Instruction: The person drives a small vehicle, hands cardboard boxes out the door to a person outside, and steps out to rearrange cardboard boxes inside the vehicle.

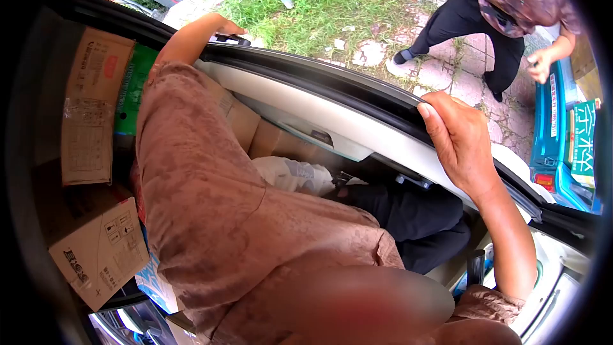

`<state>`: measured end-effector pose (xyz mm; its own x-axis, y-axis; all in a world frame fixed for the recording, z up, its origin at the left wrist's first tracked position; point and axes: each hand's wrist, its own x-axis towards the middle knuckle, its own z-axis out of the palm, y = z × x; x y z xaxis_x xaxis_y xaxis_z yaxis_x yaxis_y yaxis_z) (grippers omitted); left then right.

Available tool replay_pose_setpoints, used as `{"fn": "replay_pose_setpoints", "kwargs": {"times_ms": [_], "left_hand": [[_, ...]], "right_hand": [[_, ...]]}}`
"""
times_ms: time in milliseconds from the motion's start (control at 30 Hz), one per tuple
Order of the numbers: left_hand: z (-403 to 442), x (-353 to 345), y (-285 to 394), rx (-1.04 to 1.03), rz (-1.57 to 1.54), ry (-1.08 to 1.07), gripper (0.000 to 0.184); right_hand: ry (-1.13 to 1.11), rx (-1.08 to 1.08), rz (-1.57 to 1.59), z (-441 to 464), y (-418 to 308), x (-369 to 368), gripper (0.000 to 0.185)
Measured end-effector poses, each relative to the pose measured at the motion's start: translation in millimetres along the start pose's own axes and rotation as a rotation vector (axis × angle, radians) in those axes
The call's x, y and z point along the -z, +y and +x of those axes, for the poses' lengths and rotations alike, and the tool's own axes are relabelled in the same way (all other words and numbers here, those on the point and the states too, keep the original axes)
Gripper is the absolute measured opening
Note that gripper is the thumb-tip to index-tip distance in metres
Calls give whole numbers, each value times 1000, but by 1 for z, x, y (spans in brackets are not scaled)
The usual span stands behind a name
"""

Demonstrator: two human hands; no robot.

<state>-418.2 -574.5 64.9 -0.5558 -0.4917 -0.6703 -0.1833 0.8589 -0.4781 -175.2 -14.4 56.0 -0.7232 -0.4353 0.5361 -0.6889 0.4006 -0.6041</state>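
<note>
My left hand point(228, 27) reaches over the door's window edge and holds a black handle point(234, 40) on the outside of the door. Further right, my right hand point(456, 137) is wrapped over the same black-trimmed window edge point(306, 70), with its thumb on the inner side. The white inner door panel point(287, 115) lies between my two arms. Below it are a white plastic bag point(294, 175) and dark-trousered legs point(415, 223). A brown shirt point(211, 185) fills the middle.
Cardboard boxes point(96, 102) and a green box point(133, 89) are stacked at the left. Another carton point(102, 252) lies lower. Outside, a person point(504, 19) in dark trousers stands on paving beside grass point(319, 0). A blue vehicle point(549, 134) is at the right.
</note>
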Motion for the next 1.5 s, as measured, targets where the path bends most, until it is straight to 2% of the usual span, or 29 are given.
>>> {"fn": "replay_pose_setpoints", "kwargs": {"times_ms": [133,267,367,467,567,667,767,867,967,1000,1100,1333,1500], "left_hand": [[5,2,-21,39,-236,9,82],[-10,-2,-36,-15,-163,56,79],[0,-4,-38,-4,-63,113,65],[22,4,-38,17,-48,91,61],[-2,-1,-24,1,33,262,61],[6,1,-31,-58,22,398,54],[-30,6,-26,-114,-19,531,47],[-28,22,-31,-117,49,938,43],[-55,32,-21,-138,33,984,43],[-58,30,-21,-223,2,1072,40],[-71,26,-17,-205,-29,995,46],[-110,0,-11,-390,-463,799,57],[-146,-20,-11,-610,-632,793,62]], "right_hand": [[1,-8,3,-3,0,0,16],[4,5,-9,-4,0,-1,16],[6,-8,-24,-5,-2,0,16],[-2,-34,-13,-3,-3,0,16],[-2,-29,-10,0,-3,0,16],[-18,-32,-8,1,-4,0,16],[-23,-30,0,2,-4,1,16],[-8,-23,11,2,-3,0,16],[7,-10,-1,0,-2,-1,16],[11,-4,-10,-1,-2,-1,16],[-4,-4,-21,-2,-2,1,17],[15,-37,-27,-4,2,-3,18],[4,-89,-46,-4,3,-3,21]]}}
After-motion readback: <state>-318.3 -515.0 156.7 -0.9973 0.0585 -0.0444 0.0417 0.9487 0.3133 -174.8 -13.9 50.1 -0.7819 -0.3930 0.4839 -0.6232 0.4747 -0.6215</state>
